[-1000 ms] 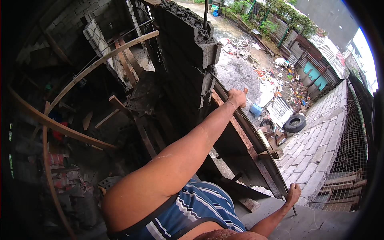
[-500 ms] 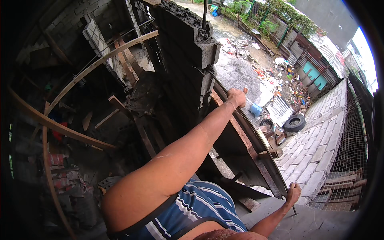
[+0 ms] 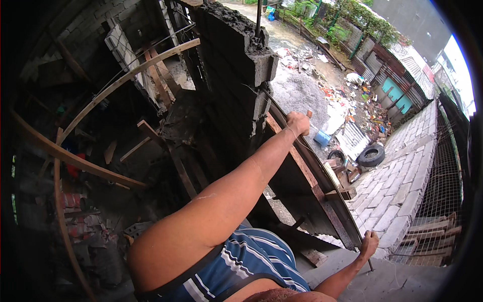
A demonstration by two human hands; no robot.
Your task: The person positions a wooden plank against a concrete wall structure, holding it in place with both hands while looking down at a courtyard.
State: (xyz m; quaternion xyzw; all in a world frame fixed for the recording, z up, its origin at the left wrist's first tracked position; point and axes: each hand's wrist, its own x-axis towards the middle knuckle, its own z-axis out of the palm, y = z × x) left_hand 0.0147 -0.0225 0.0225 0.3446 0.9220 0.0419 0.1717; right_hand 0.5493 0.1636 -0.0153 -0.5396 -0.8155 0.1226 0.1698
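My left arm reaches out over a dark board panel [image 3: 282,173] edged with a reddish wooden strip [image 3: 313,182]. At its end my left hand [image 3: 298,123] is closed in a fist at the panel's upper edge. A short brown stub [image 3: 309,114] pokes out beside the fist; what the fingers hold is hidden. Lower right, my right hand [image 3: 370,242] is also closed, near the panel's lower corner. A thin dark rod [image 3: 371,265] shows just beneath it, and I cannot tell whether the hand grips it. Fine pale thread lies on the grey concrete surface [image 3: 387,279] nearby.
A broken concrete wall [image 3: 261,65] rises beyond my left hand. Long curved timbers [image 3: 126,75] cross the dark, rubble-strewn space at left. Far below on the right are a tire [image 3: 371,155], a blue container [image 3: 322,138], scattered litter and a block wall [image 3: 397,186] beside wire mesh [image 3: 436,201].
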